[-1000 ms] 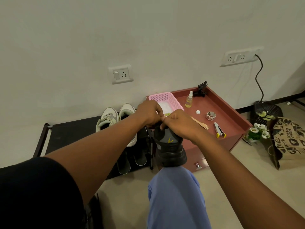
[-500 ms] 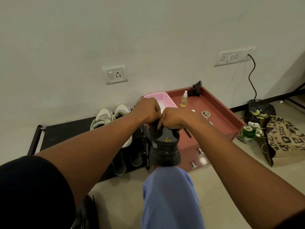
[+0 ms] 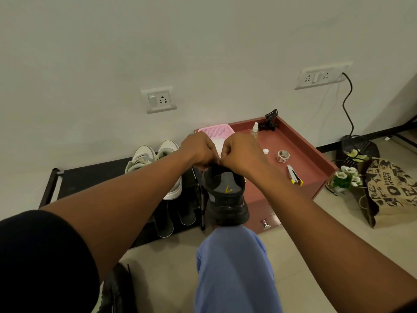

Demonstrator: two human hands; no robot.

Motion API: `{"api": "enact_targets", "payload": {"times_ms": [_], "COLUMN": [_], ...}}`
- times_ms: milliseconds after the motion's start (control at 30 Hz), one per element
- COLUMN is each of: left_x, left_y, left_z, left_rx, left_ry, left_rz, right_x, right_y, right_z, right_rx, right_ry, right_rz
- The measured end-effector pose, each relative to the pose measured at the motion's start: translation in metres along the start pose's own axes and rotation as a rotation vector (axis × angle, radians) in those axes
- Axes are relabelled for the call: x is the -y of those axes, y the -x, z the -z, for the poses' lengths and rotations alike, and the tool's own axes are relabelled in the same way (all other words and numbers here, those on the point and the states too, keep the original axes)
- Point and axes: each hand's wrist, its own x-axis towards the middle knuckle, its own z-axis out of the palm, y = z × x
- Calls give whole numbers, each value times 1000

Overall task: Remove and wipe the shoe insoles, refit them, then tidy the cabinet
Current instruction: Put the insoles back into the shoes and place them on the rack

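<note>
A black shoe [image 3: 226, 197] with a grey heel panel and a small yellow mark stands heel-down on my knee in blue trousers [image 3: 234, 267]. My left hand [image 3: 198, 150] and my right hand [image 3: 241, 154] meet knuckle to knuckle at the shoe's top opening. Their fingers are curled and grip its upper edge. What the fingertips pinch inside the opening is hidden, and no insole shows. Behind the hands, a red-brown cabinet [image 3: 304, 159] stands against the wall, with a pink basket [image 3: 216, 131] on its top.
A pair of white sneakers [image 3: 155, 163] sits on a low black rack [image 3: 90, 177] at the left. The cabinet top carries a spray bottle [image 3: 255, 129], tape roll [image 3: 283, 155], white cap [image 3: 265, 151] and stapler [image 3: 293, 176]. Flowers [image 3: 347, 177], a paper bag [image 3: 392, 188] and a black bin [image 3: 358, 150] stand at the right.
Both hands have stayed at the shoe's opening and drawn tighter together. My view has shifted a little, and my right arm now covers the wooden fork on the cabinet.
</note>
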Motion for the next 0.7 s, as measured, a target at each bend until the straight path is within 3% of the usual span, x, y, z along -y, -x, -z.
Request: {"api": "enact_targets", "payload": {"times_ms": [67, 233, 400, 700], "left_x": [1, -1, -7, -3], "left_y": [0, -4, -3, 2], "left_z": [-1, -5, -11, -17], "left_rx": [-3, -29, -116, -230], "left_ry": [11, -32, -224, -396], "left_rz": [3, -3, -94, -253], "right_x": [-3, -10, -14, -12], "right_y": [0, 1, 1, 4], "right_z": [2, 5, -6, -7], "right_rx": [-86, 52, -3, -70], "right_ry": [-5, 54, -41, -235], "right_rz": [-38, -156, -198, -94]}}
